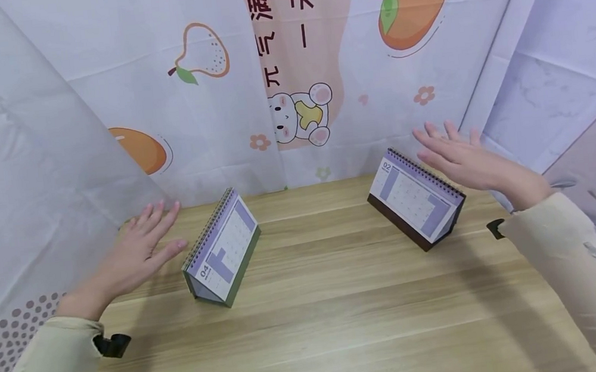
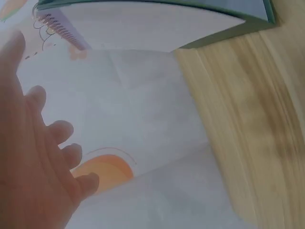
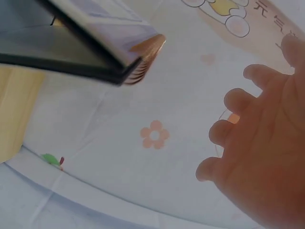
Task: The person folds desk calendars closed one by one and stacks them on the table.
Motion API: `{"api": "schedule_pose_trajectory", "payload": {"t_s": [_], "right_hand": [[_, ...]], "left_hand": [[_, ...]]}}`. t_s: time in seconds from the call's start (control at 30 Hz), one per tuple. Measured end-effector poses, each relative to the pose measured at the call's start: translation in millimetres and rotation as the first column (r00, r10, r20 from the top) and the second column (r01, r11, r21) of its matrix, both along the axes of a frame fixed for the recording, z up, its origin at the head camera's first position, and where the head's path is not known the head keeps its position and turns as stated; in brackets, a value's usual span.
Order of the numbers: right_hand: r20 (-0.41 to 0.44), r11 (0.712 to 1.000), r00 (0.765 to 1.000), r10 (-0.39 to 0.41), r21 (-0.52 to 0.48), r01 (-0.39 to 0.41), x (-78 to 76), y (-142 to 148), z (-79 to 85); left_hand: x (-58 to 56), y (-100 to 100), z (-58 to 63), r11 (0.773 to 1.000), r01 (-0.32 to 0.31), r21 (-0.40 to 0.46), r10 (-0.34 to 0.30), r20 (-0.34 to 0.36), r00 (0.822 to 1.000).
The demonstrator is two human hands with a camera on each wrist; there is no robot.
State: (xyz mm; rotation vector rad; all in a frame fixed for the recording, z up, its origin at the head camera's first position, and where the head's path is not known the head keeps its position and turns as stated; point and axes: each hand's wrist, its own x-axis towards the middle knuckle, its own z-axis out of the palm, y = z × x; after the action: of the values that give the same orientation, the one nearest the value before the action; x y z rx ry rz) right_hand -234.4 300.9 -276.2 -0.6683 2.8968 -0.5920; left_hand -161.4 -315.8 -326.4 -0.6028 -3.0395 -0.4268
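Two spiral-bound desk calendars stand tented on the wooden table. The green-based calendar (image 1: 227, 250), page marked 04, is at the left; the dark brown-based calendar (image 1: 412, 196), page marked 02, is at the right. My left hand (image 1: 142, 249) hovers with spread fingers just left of the green calendar, holding nothing. In the left wrist view that hand (image 2: 38, 152) is apart from the calendar (image 2: 157, 24) at the top. My right hand (image 1: 459, 158), fingers extended, is raised beside the brown calendar's upper right side. The right wrist view shows this hand (image 3: 267, 138) apart from the calendar (image 3: 95, 43).
A light wood-grain table (image 1: 310, 316) spreads out below both hands. Behind it hangs a white curtain (image 1: 133, 100) printed with fruit, flowers and a cartoon animal. More fabric hangs on the left and right. Each sleeve has a black strap piece (image 1: 113, 346) near the wrist.
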Motion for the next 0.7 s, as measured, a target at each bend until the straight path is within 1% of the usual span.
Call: {"api": "schedule_pose_trajectory", "payload": {"t_s": [0.13,0.3,0.4,0.53,0.63,0.7], "right_hand": [[0.04,0.997,0.998,0.05,-0.059,-0.047,-0.5,-9.2,5.8],[0.089,0.989,0.992,0.086,-0.13,-0.074,-1.6,-22.0,12.3],[0.085,0.989,0.992,0.095,-0.118,-0.085,-5.0,-30.3,12.9],[0.061,0.992,0.992,0.107,-0.07,-0.103,-10.9,-44.9,8.1],[0.045,0.993,0.992,0.116,-0.032,-0.115,-14.3,-57.6,2.6],[0.043,0.992,0.991,0.124,-0.015,-0.123,-16.4,-64.9,-1.1]], "left_hand": [[2.3,-1.1,4.4,0.999,0.022,0.028,-0.022,-0.004,1.0],[9.8,1.5,-0.3,0.991,0.056,0.118,-0.06,0.027,0.998],[17.5,5.2,-4.6,0.981,0.074,0.18,-0.084,0.052,0.995],[28.4,12.8,-5.9,0.96,0.088,0.267,-0.119,0.101,0.988],[33.0,18.2,-7.0,0.937,0.079,0.341,-0.142,0.162,0.976],[33.6,21.3,-8.3,0.922,0.056,0.384,-0.147,0.21,0.967]]}}
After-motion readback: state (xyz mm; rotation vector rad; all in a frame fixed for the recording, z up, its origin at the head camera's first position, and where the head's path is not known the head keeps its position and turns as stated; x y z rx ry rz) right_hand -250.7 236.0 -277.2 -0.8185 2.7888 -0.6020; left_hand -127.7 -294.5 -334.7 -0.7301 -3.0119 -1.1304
